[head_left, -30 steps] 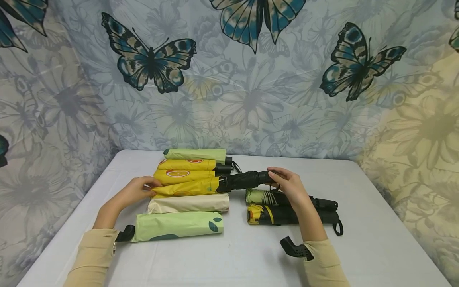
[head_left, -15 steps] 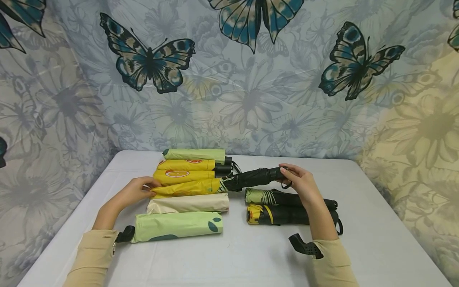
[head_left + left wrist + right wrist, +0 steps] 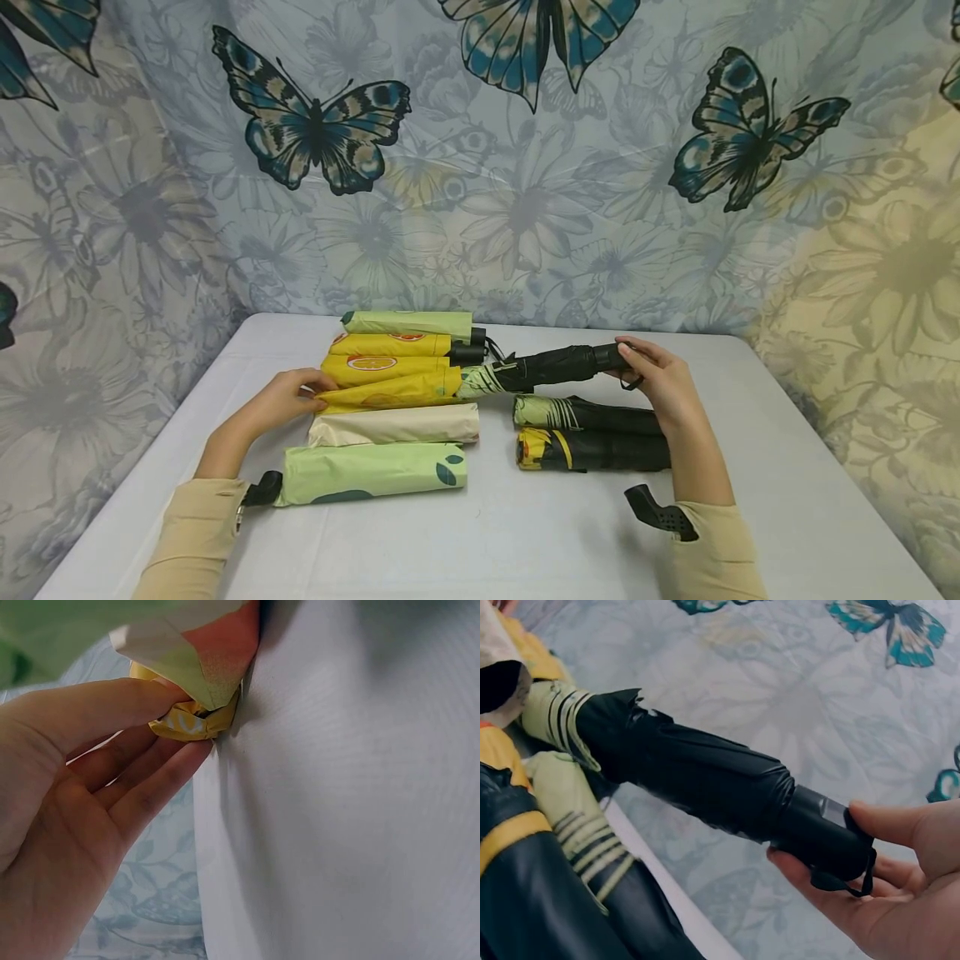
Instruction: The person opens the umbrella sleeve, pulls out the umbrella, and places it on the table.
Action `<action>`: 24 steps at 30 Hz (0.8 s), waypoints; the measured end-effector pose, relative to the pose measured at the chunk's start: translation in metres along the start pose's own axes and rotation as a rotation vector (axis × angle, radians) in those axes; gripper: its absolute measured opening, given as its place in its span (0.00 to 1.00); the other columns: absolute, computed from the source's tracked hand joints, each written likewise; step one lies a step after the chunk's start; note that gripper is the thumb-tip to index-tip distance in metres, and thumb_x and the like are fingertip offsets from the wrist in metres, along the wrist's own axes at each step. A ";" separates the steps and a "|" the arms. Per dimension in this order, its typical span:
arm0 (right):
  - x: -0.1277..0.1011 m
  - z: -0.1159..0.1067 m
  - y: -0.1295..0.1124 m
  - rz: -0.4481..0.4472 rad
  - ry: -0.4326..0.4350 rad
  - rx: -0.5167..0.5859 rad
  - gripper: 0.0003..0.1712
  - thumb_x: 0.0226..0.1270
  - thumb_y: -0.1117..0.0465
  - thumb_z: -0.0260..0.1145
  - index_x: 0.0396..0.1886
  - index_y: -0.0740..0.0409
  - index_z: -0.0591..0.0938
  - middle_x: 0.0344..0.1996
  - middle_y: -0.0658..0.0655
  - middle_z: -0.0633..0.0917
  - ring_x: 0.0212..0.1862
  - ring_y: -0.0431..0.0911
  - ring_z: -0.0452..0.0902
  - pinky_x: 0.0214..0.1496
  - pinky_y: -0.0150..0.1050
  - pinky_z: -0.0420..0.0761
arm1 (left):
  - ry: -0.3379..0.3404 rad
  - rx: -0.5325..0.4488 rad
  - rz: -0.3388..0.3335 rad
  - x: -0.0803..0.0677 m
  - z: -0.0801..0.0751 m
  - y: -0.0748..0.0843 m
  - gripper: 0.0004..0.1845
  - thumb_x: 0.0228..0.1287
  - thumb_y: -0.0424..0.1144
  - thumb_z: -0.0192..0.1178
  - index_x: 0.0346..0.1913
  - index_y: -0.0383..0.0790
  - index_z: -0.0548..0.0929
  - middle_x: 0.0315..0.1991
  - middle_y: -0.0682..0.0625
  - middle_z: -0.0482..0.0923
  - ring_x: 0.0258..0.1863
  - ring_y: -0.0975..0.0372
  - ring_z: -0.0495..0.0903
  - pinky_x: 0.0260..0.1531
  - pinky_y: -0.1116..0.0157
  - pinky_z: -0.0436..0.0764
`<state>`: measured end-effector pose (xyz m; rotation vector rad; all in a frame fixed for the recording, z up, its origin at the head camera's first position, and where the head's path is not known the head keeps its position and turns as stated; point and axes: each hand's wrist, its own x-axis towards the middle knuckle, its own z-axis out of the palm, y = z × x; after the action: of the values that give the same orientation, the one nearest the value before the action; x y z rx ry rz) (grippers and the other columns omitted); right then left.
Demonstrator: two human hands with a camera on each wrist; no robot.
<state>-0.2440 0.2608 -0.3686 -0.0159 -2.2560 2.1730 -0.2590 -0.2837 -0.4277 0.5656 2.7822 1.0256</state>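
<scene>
Right hand (image 3: 663, 385) curled round the black handle end of a folded umbrella (image 3: 558, 365), held just above the worktop (image 3: 487, 533), canopy half out of the yellow sleeve (image 3: 393, 388). Left hand (image 3: 281, 400) pinching the sleeve's closed tip between thumb and fingers (image 3: 161, 761), pinning it beside the other sleeved umbrellas (image 3: 390, 425). Two bare umbrellas (image 3: 588, 433) lying under the right wrist. Risk, as a judgement: a loose pinch letting the sleeve slide along with the canopy; ribs or the strap snagging at the sleeve mouth; a swinging handle knocking the bare pair off line.
</scene>
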 end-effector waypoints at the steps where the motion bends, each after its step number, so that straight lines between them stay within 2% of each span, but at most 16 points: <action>1: -0.001 -0.003 0.000 0.000 0.004 0.017 0.32 0.69 0.51 0.64 0.67 0.64 0.71 0.40 0.39 0.84 0.37 0.37 0.88 0.46 0.23 0.81 | 0.000 0.001 0.000 0.000 0.000 0.000 0.12 0.60 0.26 0.64 0.47 0.34 0.83 0.46 0.41 0.83 0.48 0.49 0.80 0.49 0.54 0.84; 6: -0.004 -0.017 -0.002 0.006 0.028 0.074 0.30 0.69 0.53 0.64 0.65 0.61 0.72 0.42 0.40 0.83 0.37 0.37 0.88 0.46 0.23 0.81 | -0.001 -0.001 0.009 0.000 0.001 0.001 0.12 0.60 0.27 0.65 0.47 0.34 0.83 0.45 0.41 0.83 0.47 0.49 0.81 0.48 0.53 0.84; 10: -0.007 -0.025 -0.003 0.011 0.054 0.112 0.16 0.68 0.54 0.65 0.53 0.49 0.80 0.41 0.42 0.83 0.36 0.38 0.87 0.45 0.24 0.82 | 0.002 -0.002 0.012 0.000 0.002 0.002 0.11 0.60 0.27 0.65 0.46 0.33 0.83 0.45 0.40 0.83 0.47 0.49 0.81 0.48 0.54 0.84; 13: -0.007 -0.031 -0.002 0.006 0.073 0.139 0.10 0.67 0.56 0.66 0.48 0.45 0.83 0.40 0.42 0.83 0.35 0.39 0.86 0.44 0.25 0.83 | 0.007 -0.002 0.003 0.000 0.002 0.001 0.11 0.59 0.26 0.65 0.46 0.34 0.84 0.44 0.41 0.83 0.47 0.49 0.81 0.48 0.55 0.84; 19: -0.006 -0.038 0.003 -0.003 0.099 0.184 0.08 0.67 0.58 0.66 0.44 0.44 0.85 0.41 0.43 0.83 0.32 0.40 0.84 0.43 0.28 0.84 | 0.009 0.002 -0.005 0.001 0.002 0.001 0.11 0.60 0.25 0.64 0.46 0.34 0.84 0.45 0.41 0.83 0.47 0.49 0.81 0.47 0.55 0.84; 24: -0.006 -0.044 0.007 -0.001 0.091 0.270 0.08 0.67 0.63 0.66 0.42 0.46 0.87 0.41 0.45 0.83 0.32 0.41 0.84 0.45 0.30 0.86 | 0.010 0.003 -0.001 0.001 0.002 0.002 0.11 0.60 0.26 0.64 0.46 0.35 0.84 0.45 0.41 0.83 0.48 0.48 0.81 0.48 0.54 0.84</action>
<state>-0.2376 0.3045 -0.3744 -0.1085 -1.9005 2.4026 -0.2586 -0.2805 -0.4279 0.5609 2.7925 1.0277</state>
